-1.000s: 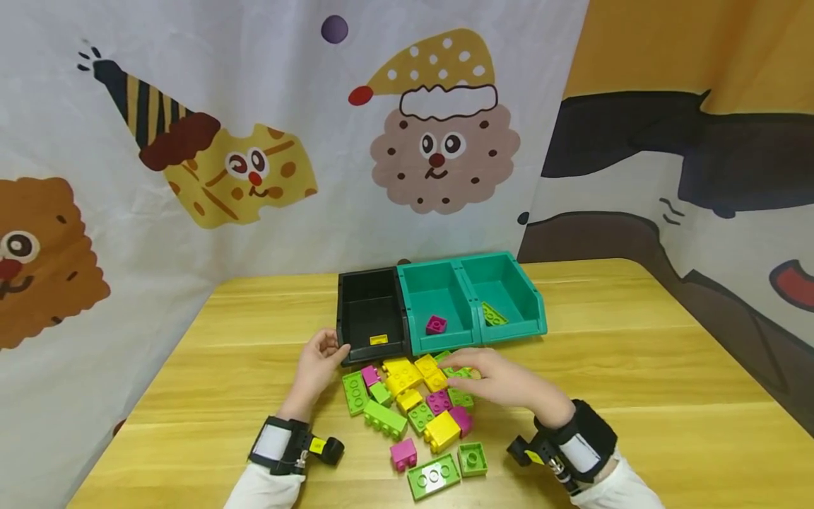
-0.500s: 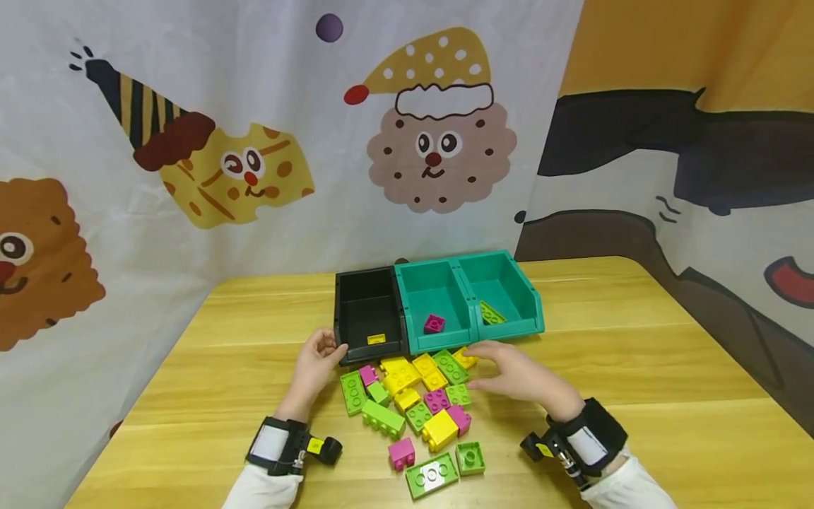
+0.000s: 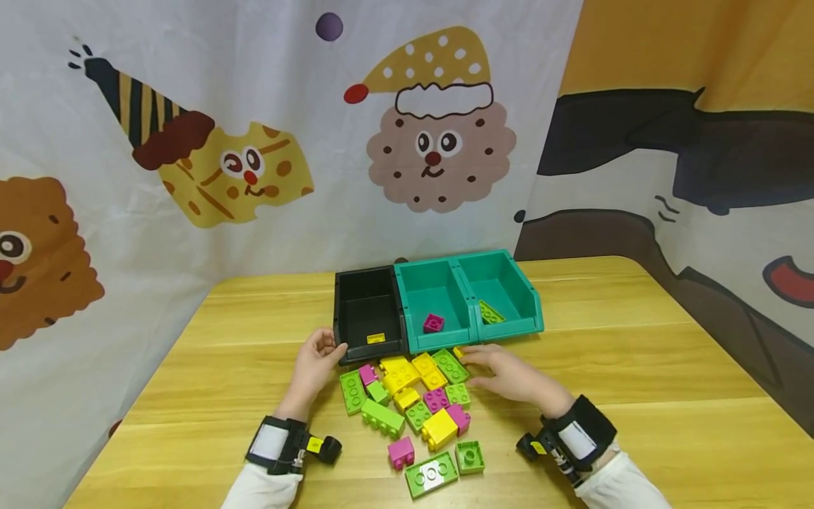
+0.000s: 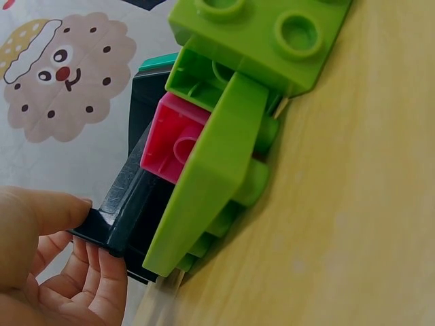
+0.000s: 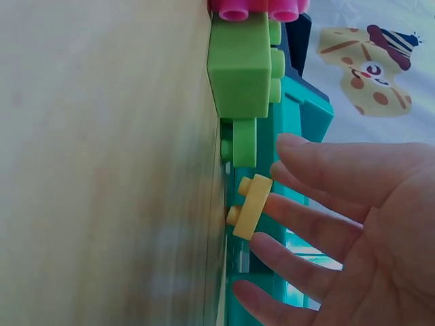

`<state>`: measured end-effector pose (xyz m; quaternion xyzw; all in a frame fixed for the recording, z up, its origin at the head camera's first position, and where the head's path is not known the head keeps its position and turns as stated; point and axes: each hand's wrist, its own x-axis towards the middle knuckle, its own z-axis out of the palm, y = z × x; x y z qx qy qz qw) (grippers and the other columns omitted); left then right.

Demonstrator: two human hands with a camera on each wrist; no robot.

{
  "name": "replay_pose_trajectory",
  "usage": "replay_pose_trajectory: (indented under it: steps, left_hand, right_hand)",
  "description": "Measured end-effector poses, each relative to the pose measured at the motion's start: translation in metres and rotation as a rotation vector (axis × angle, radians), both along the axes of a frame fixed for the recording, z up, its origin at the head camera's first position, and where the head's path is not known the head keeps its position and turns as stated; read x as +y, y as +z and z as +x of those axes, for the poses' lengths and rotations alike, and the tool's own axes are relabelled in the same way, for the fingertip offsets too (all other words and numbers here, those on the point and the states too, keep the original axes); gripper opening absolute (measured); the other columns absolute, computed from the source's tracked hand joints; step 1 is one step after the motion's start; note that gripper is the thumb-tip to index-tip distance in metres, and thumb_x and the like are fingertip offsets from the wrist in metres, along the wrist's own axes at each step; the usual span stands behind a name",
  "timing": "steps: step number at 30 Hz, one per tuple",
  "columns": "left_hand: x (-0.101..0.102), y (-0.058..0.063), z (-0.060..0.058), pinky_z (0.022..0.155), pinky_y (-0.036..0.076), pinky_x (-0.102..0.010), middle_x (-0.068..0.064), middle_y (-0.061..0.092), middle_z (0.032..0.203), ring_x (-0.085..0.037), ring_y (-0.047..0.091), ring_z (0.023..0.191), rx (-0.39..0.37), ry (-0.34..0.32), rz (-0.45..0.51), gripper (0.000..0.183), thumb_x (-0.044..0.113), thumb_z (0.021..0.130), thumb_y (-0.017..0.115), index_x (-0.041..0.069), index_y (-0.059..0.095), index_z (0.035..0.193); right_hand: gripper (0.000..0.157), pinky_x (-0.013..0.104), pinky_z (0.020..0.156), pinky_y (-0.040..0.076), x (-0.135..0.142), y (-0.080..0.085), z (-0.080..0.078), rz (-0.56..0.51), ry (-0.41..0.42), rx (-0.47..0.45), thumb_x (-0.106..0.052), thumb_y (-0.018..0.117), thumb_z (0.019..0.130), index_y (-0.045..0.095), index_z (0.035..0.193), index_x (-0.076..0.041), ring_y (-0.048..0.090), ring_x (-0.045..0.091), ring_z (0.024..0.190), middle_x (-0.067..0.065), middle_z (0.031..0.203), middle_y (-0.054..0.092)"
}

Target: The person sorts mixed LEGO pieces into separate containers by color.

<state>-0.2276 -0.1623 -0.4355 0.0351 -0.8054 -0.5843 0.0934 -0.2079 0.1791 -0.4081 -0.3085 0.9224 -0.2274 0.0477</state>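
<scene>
In the head view my left hand (image 3: 311,375) grips the front left corner of a black bin (image 3: 374,352); the left wrist view shows the thumb on top of the bin's edge (image 4: 102,221) and fingers beneath. A small yellow brick (image 3: 376,338) lies inside that bin. My right hand (image 3: 511,373) is at the right side of the brick pile, its fingers loosely extended. Its fingertips touch a yellow building brick (image 5: 253,207) standing on its side, thumb apart from it. In the head view the hand mostly covers this brick. A green brick (image 3: 450,366) lies just left of the fingertips.
Two joined teal bins adjoin the black one: the middle bin (image 3: 439,346) holds a magenta brick (image 3: 434,324), the right bin (image 3: 518,328) a green triangular piece (image 3: 490,312). Several green, yellow and pink bricks (image 3: 400,375) lie in front. A green flat brick (image 3: 432,474) is nearest me.
My right hand first moved right off the green brick, showing the yellow brick, then came slightly down and closer over it. My left hand keeps its hold on the black bin.
</scene>
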Motion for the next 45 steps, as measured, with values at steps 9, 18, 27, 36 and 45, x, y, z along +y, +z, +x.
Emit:
replay_pose_trajectory:
  steps: [9,18,27,36,45]
  left_hand:
    - [0.001,0.001,0.000,0.072,0.042,-0.018,-0.009,0.056,0.091,-0.013,0.049,0.083,-0.009,-0.005,0.000,0.020,0.002,0.086,0.065,-0.003,0.055,0.103]
    - [0.000,0.001,0.001,0.073,0.042,-0.019,-0.008,0.055,0.092,-0.013,0.049,0.084,-0.020,0.001,-0.003,0.021,0.003,0.087,0.065,-0.003,0.055,0.104]
    - [0.000,0.000,-0.001,0.072,0.041,-0.019,-0.007,0.054,0.092,-0.015,0.048,0.084,-0.025,-0.002,-0.011,0.020,0.003,0.087,0.065,-0.001,0.054,0.103]
    - [0.001,0.001,0.000,0.071,0.041,-0.019,-0.006,0.054,0.090,-0.013,0.048,0.083,-0.023,0.003,-0.002,0.020,0.003,0.087,0.065,-0.002,0.055,0.103]
    - [0.001,0.002,0.001,0.070,0.041,-0.019,-0.008,0.054,0.090,-0.014,0.048,0.083,-0.019,-0.005,-0.001,0.020,0.002,0.086,0.065,-0.003,0.055,0.103]
  right_hand:
    - [0.028,0.052,0.097,0.042,0.007,0.007,0.000,0.015,0.000,-0.075,-0.012,0.065,0.088,0.064,0.114,0.000,0.053,0.040,0.116,0.020,0.123,0.059]
    - [0.026,0.046,0.087,0.049,0.015,0.015,-0.002,-0.002,-0.045,-0.069,-0.014,0.068,0.085,0.069,0.108,-0.002,0.063,0.032,0.102,0.012,0.106,0.069]
    - [0.032,0.052,0.097,0.042,0.005,0.005,-0.003,0.036,-0.090,-0.041,-0.011,0.071,0.083,0.065,0.114,-0.006,0.053,0.038,0.116,0.019,0.124,0.058]
    - [0.030,0.046,0.091,0.047,0.002,-0.002,-0.004,0.036,-0.117,-0.048,-0.006,0.076,0.077,0.068,0.106,-0.008,0.057,0.026,0.100,0.008,0.108,0.063]
    - [0.027,0.041,0.083,0.049,0.005,-0.006,-0.007,0.006,-0.108,-0.004,-0.004,0.077,0.075,0.069,0.100,-0.007,0.055,0.019,0.090,0.004,0.098,0.063]
